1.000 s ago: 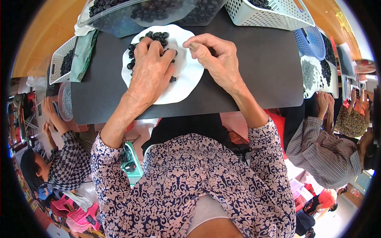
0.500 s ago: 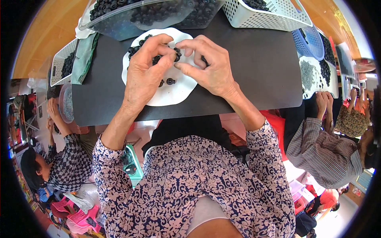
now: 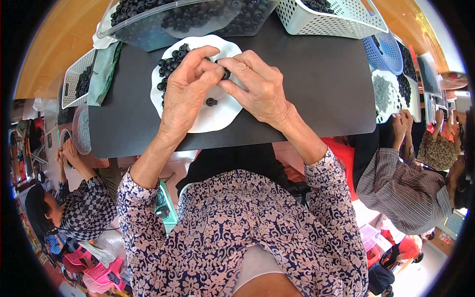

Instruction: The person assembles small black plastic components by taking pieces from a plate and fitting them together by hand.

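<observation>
Over a white wavy-edged plate (image 3: 217, 122), my left hand (image 3: 185, 94) and my right hand (image 3: 264, 89) meet fingertip to fingertip. Between them is a small round black part (image 3: 226, 74), pinched by the fingers of both hands and partly hidden by them. Several similar black parts (image 3: 170, 64) lie clustered on the plate's left side, some behind my left hand. A single black part (image 3: 211, 102) lies apart on the plate, below the fingertips.
A clear bin (image 3: 148, 37) of black parts stands at the dark table's far edge, beside a white perforated basket (image 3: 336, 27). Green cloth (image 3: 105, 74) hangs at the left. People work on both sides; at the right are a blue basket (image 3: 385, 57) and a white tray (image 3: 414, 106).
My right hand's fingers have closed in toward my left hand around the black part. Both hands have shifted only slightly.
</observation>
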Demonstrator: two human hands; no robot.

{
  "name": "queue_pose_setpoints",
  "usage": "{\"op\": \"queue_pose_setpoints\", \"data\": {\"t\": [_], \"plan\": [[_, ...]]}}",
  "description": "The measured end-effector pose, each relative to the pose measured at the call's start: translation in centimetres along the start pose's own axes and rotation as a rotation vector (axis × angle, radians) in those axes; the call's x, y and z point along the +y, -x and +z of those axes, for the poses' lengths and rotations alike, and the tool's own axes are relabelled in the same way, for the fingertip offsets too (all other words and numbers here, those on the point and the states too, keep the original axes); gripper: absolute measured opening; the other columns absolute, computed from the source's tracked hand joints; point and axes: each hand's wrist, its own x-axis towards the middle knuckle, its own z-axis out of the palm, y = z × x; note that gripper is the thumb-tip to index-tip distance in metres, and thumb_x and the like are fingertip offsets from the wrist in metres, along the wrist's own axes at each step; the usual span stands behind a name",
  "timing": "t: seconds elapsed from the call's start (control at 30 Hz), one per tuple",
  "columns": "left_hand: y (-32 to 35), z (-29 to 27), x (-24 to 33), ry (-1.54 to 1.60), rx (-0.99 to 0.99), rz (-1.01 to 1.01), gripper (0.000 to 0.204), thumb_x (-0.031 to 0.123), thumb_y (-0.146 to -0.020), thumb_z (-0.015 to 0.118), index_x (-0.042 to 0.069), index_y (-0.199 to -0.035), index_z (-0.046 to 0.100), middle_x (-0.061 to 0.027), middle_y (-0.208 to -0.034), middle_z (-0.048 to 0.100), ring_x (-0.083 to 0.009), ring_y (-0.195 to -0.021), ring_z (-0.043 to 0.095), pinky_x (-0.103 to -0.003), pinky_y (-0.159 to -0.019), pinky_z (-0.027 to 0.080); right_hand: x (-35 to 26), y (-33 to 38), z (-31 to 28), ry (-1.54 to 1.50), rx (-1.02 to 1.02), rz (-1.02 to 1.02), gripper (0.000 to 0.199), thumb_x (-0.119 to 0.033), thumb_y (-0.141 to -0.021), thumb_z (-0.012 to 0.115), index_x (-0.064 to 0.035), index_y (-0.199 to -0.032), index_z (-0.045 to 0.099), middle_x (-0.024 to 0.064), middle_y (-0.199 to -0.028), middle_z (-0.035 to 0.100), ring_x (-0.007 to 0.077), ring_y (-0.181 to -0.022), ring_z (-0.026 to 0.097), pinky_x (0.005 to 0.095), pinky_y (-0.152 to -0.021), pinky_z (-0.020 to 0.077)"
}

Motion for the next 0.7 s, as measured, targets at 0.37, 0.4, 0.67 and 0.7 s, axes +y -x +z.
{"op": "queue_pose_setpoints", "data": {"t": [0.37,0.4,0.67,0.7], "plan": [[-1.4,1.3,1.9,-0.334,-0.206,0.24,0.056,0.047,-0.097,0.04,-0.002,-0.119,0.055,-0.0134,-0.108,0.061,-0.0206,-0.099,0.058,-0.03,-0.088,0.043,-1.0,-0.5,-0.3,-0.146,-0.037,0.1,0.036,0.002,-0.069,0.075,-0.0008,-0.103,0.063,0.0084,-0.085,0.058,0.0239,-0.068,0.061,0.0315,-0.059,0.0518],[-1.5,1.6,1.8,-0.344,-0.252,0.228,0.058,0.05,-0.097,0.038,-0.001,-0.12,0.054,-0.0152,-0.109,0.061,-0.023,-0.102,0.057,-0.032,-0.091,0.042,-0.9,-0.5,-0.2,-0.131,-0.013,0.064,0.035,0.001,-0.07,0.075,-0.0008,-0.102,0.064,0.009,-0.086,0.059,0.0242,-0.069,0.061,0.0319,-0.059,0.0516],[-2.9,0.0,2.3,-0.408,-0.342,0.175,0.056,0.047,-0.097,0.038,-0.001,-0.12,0.053,-0.0144,-0.104,0.064,-0.0221,-0.1,0.057,-0.032,-0.089,0.043,-1.1,-0.6,-0.5,-0.204,0.001,0.113,0.025,0.001,-0.075,0.071,-0.0004,-0.099,0.065,0.009,-0.085,0.063,0.019,-0.071,0.062,0.029,-0.062,0.0508],[-3.4,-0.5,2.3,-0.425,-0.326,0.149,0.054,0.046,-0.098,0.038,-0.001,-0.12,0.053,-0.0133,-0.103,0.064,-0.0217,-0.099,0.057,-0.032,-0.088,0.043,-1.0,-0.7,-0.9,-0.336,-0.042,0.279,0.022,0.0,-0.078,0.068,-0.0005,-0.099,0.064,0.0064,-0.084,0.063,0.0141,-0.071,0.061,0.0267,-0.061,0.0493]]}}
